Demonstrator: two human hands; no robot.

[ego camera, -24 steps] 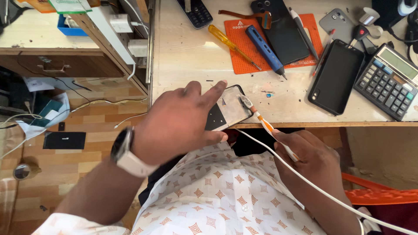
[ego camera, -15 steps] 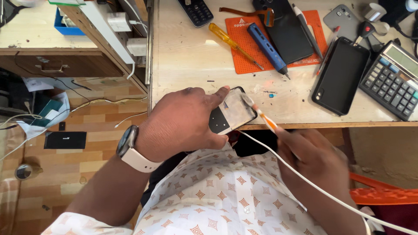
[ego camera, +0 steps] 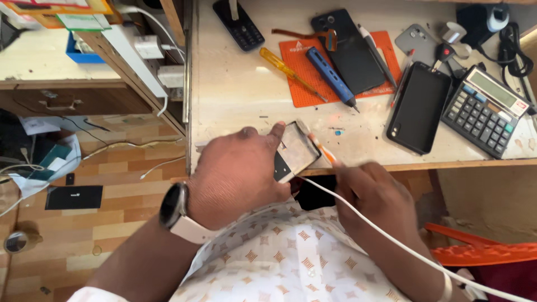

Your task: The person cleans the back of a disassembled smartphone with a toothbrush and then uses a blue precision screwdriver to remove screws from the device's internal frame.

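— Brown knuckles up, back of the left hand [ego camera: 238,179] facing the camera, fingers curled around a small opened phone [ego camera: 295,151] and gripping it along its edge, thumb hidden. White-strapped watch [ego camera: 178,211] on that wrist, forearm slanting down to the lower left.

— And the phone itself?

— Held tilted just over the near edge of the table [ego camera: 235,95], inner side up, pale and scuffed, with a dark patch at its lower end.

— Right hand?

— Lower and to the right, right hand [ego camera: 372,196] closed, fingers pressed together around the handle of an orange-and-white tool [ego camera: 323,151]. Tip of the tool resting against the phone's right edge. Whether a screwdriver or a brush, hard to tell. White cable [ego camera: 403,246] running across the back of that hand and off to the lower right.

— Further up the table?

— Pale, stained top. Orange mat [ego camera: 305,72] with a blue screwdriver [ego camera: 332,77] and a black phone [ego camera: 349,50] lying on it; yellow-handled screwdriver [ego camera: 288,71] partly on the mat's left side. Another black phone [ego camera: 419,106] just right of the mat, grey calculator [ego camera: 485,109] beside that. Dark keypad phone [ego camera: 238,23] near the far edge.

— Around it?

— Wooden floor [ego camera: 106,168] at left with loose wires, white chargers [ego camera: 159,59] hanging at the table's side, patterned white shirt [ego camera: 291,257] below the hands.
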